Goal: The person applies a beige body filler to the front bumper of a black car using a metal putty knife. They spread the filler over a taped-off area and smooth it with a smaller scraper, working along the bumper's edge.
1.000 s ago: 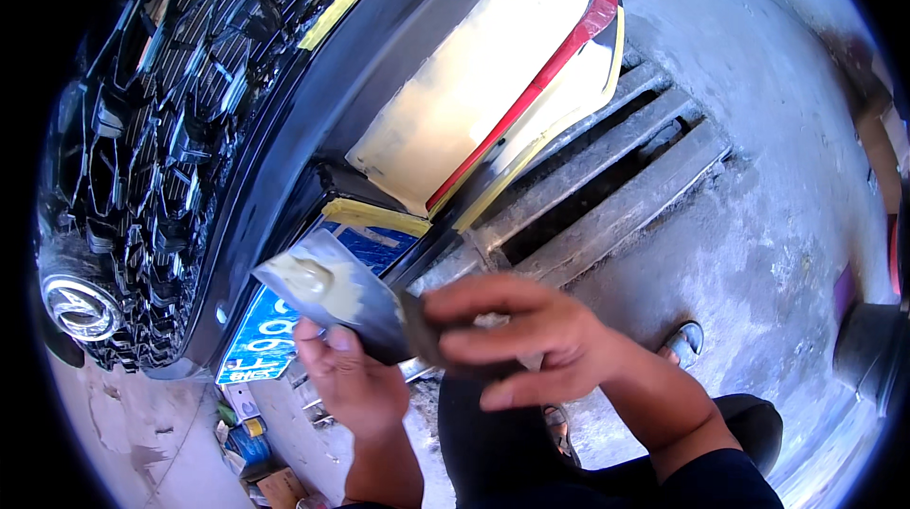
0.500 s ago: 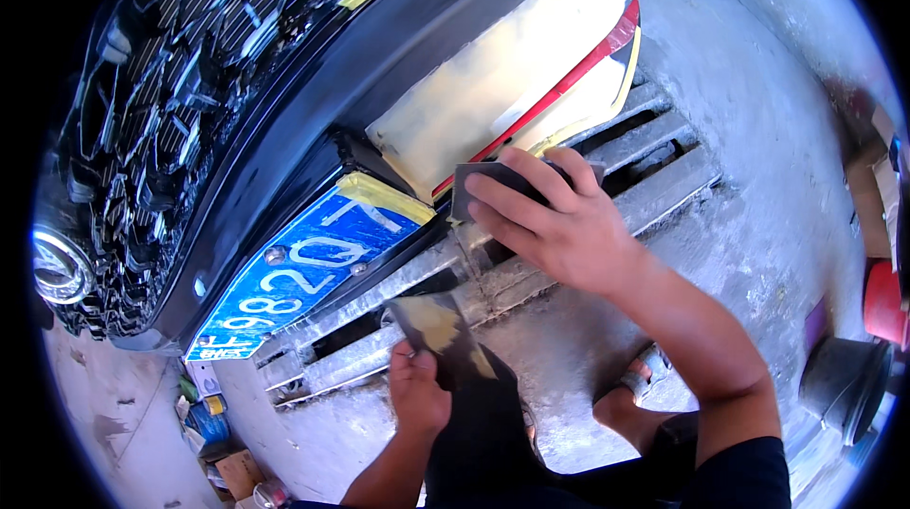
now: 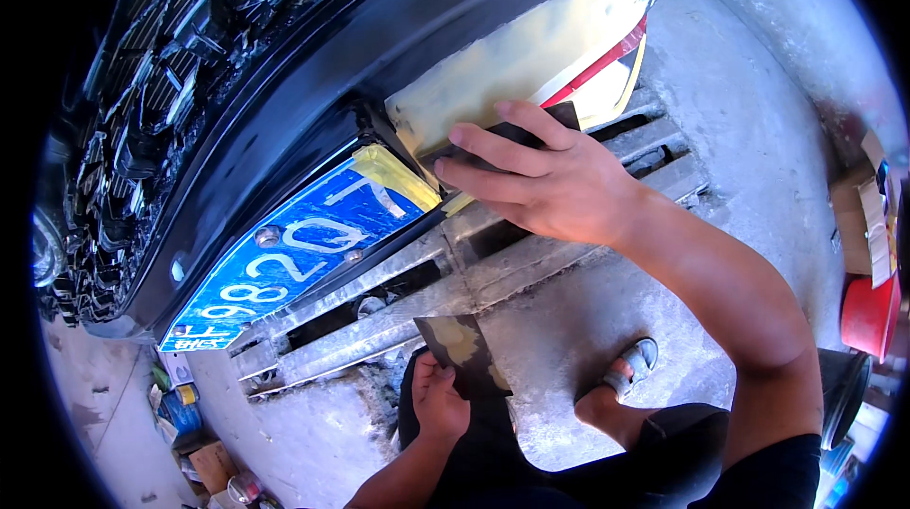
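Two hands: right (image 3: 559, 189) on dark spreader (image 3: 493, 137), left (image 3: 438, 400) gripping smeared board (image 3: 462, 350).

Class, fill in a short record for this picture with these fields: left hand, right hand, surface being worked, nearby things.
left hand: holds a dark flat scraper board smeared with yellowish filler, low by the lap
right hand: presses a dark spreader on the filler patch
surface being worked: pale filler patch on the black car bumper
nearby things: blue number plate, floor drain grate, red bucket
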Tool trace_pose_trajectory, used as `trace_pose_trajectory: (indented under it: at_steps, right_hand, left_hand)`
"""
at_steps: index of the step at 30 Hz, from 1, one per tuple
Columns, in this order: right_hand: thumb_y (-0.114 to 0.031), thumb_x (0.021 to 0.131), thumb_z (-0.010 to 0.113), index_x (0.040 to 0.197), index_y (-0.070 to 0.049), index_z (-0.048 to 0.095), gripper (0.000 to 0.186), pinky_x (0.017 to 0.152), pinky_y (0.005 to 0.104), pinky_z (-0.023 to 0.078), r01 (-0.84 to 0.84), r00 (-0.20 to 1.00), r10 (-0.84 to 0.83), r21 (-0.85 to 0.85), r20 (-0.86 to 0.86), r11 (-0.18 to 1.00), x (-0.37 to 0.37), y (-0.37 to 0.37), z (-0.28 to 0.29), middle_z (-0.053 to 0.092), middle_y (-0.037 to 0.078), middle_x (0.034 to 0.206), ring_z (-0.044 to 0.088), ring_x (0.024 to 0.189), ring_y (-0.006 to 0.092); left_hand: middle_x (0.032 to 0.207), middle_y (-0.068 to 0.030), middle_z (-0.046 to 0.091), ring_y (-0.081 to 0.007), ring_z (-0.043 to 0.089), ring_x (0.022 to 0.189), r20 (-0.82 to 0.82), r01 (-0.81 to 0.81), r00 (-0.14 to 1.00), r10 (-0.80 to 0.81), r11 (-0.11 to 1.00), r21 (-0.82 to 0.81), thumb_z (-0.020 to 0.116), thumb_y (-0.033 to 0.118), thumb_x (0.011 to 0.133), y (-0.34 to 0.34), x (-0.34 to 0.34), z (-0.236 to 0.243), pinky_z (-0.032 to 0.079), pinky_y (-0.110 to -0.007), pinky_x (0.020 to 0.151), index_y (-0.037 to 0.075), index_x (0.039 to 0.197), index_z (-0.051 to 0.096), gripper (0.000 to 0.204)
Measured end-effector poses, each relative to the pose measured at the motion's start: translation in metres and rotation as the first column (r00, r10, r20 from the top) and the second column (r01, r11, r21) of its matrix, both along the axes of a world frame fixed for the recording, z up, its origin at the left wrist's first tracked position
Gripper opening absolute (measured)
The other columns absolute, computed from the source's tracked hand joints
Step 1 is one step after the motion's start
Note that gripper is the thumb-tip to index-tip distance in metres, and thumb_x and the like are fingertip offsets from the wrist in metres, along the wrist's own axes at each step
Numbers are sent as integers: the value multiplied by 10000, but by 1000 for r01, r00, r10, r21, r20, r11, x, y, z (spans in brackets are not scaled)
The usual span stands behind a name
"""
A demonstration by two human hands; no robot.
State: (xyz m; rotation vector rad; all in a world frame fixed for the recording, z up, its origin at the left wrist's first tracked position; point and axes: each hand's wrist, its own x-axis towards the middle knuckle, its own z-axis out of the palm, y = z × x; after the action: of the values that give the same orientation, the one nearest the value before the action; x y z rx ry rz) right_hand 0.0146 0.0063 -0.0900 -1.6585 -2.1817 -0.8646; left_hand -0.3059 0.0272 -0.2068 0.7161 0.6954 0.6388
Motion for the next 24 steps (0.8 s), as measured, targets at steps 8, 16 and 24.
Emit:
trace_pose_trajectory:
  at_steps: [8, 16, 24]
  right_hand:
    - [-194, 722, 709, 935, -179, 745, 216, 1037, 433, 370, 93, 996, -92, 96, -11, 991, 0, 0, -20, 505, -85, 1342, 414, 1315, 193]
    - [-174, 762, 694, 1202, -111, 628, 449, 997, 427, 402, 224, 794, -227, -76, -565, 972, -41, -50, -30, 488, 85, 1323, 470, 1193, 333]
    - [-293, 935, 595, 1390, -3, 450, 558, 968, 344, 433, -363, -811, -134, 311, -570, 878, -87, -63, -38, 554, 163, 1271, 574, 1061, 195]
  left_hand:
    - [1206, -170, 588, -251, 563, 1140, 110, 45, 993, -43, 999, -20, 465, -29, 840, 5, -1, 5, 406, -392, 1036, -36, 1188, 491, 350]
    - [1264, -165, 569, -273, 560, 1175, 208, 123, 972, -111, 992, -43, 515, -43, 862, 18, 8, 33, 416, -424, 1042, -9, 1260, 459, 403]
    - [1412, -210, 472, -266, 625, 1060, 357, 477, 840, -409, 869, -129, 574, 1, 877, 20, 29, 54, 513, -416, 942, 59, 1345, 463, 484]
